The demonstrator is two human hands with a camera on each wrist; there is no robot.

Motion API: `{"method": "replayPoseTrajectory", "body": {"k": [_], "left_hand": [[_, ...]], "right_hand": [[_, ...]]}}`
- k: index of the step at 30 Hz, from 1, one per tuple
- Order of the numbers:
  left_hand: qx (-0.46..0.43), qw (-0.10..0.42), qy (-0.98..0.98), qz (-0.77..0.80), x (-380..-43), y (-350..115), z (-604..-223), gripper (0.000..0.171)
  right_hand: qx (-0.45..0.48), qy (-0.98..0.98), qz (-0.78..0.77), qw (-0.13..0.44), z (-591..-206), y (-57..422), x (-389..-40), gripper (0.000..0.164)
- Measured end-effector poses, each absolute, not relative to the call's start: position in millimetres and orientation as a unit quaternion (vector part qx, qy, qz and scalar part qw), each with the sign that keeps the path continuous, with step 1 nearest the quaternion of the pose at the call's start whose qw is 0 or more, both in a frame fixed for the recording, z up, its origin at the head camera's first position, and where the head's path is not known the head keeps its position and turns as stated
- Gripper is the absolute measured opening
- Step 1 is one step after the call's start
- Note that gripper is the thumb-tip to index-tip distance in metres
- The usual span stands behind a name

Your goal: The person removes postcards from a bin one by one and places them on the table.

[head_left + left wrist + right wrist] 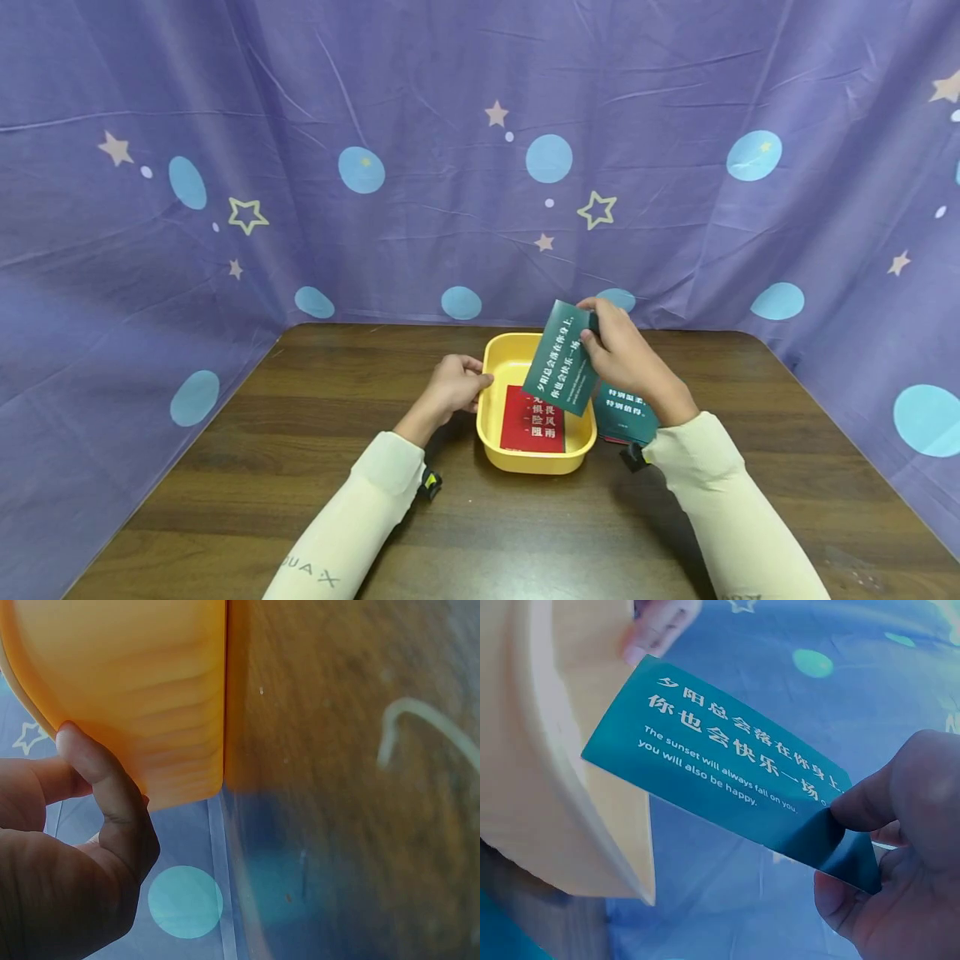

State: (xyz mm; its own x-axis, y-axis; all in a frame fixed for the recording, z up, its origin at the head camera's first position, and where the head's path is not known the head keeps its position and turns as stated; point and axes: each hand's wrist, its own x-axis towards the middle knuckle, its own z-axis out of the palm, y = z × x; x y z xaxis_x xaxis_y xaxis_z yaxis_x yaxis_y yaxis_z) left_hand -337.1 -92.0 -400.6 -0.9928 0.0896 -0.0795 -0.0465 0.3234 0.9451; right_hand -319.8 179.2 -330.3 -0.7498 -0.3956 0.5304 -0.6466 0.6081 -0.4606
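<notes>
A yellow plastic basin (537, 464) stands on the table with a red card (517, 421) with white lettering lying inside it. My left hand (455, 385) pinches the basin's left rim between thumb and fingers; the left wrist view shows the thumb at the rim of the orange-looking wall (165, 690). Above the basin's right side, my right hand (618, 350) pinches a green card (558, 358) by its upper right end, thumb on the printed face. The tilted card overlaps the red one in the head view. Its English text about the sunset reads clearly in the right wrist view.
Just right of the basin, under my right forearm, lie more cards, a green one (626, 417) on top with a red edge showing below. The brown wooden table (300, 467) reaches back to a purple curtain (450, 167) with stars and blue dots.
</notes>
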Motion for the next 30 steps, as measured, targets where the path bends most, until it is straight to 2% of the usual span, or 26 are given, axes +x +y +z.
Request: {"method": "replayPoseTrajectory", "body": {"k": [16,25,30], "left_hand": [[0.012,0.055,0.815,0.577,-335.1,-91.0,-399.5,0.027],[0.01,0.057,0.814,0.579,-333.8,-90.7,-398.5,0.027],[0.012,0.055,0.814,0.577,-334.0,-90.9,-398.3,0.028]], "right_hand": [[0.191,-0.883,0.359,0.235,-320.4,229.3,-327.1,0.034],[0.151,-0.9,0.351,0.209,-326.9,254.2,-332.6,0.034],[0.138,-0.914,0.34,0.173,-335.0,263.2,-337.4,0.033]]}}
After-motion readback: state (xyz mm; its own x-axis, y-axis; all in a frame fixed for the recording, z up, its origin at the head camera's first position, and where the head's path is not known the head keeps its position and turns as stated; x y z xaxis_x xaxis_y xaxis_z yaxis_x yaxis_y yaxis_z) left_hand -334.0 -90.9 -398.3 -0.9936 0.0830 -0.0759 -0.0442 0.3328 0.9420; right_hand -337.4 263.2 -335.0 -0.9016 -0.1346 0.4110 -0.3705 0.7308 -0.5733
